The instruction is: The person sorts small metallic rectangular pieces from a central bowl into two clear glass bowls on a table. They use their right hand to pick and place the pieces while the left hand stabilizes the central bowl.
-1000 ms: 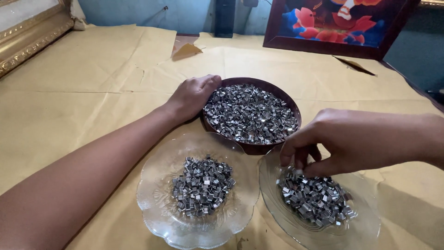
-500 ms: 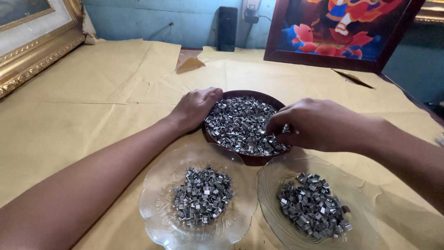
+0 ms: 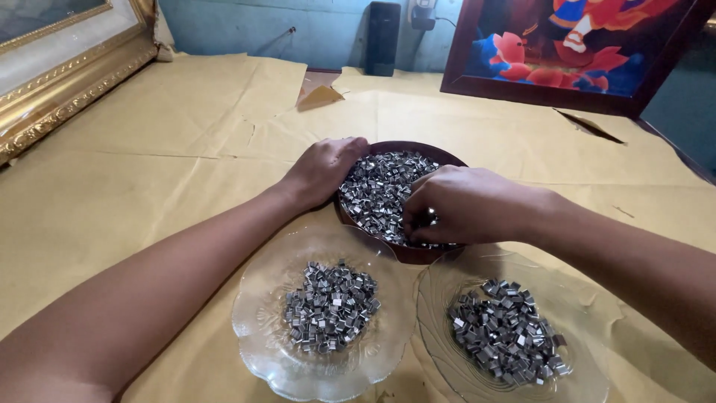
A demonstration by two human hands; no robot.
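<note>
**Metal clips: right hand now back in the brown bowl**

Metal clips (image 3: pixel 377 190), small and silvery, fill the brown bowl (image 3: pixel 447 158) that sits on the counter (image 3: pixel 149 172), which is covered in yellowish paper. A second ago the right hand (image 3: pixel 466 205) was lower, over the glass dish on the bowl's right-hand near side; half a second ago it had risen to the bowl, and now its fingers are curled down into the heap at the bowl's near edge. Its grip is narrow, fingertips bunched among the clips, though whether any are actually pinched I cannot tell. The left hand (image 3: pixel 324 170) has stayed put, cupped against the bowl's left rim and steadying it, closed on nothing. Judging by this, the hand has gone from dish to bowl for another pick.

Just nearer than the bowl lie two clear glass dishes: the left dish (image 3: pixel 257 328) and the right dish (image 3: pixel 589 358), each with a smaller pile of clips. Beyond the bowl lean a dark-framed colourful picture (image 3: pixel 567 52) and a black speaker (image 3: pixel 382 37); far left of it is a gilt frame (image 3: pixel 67 89). Nothing blocks the reach between bowl and dishes.
</note>
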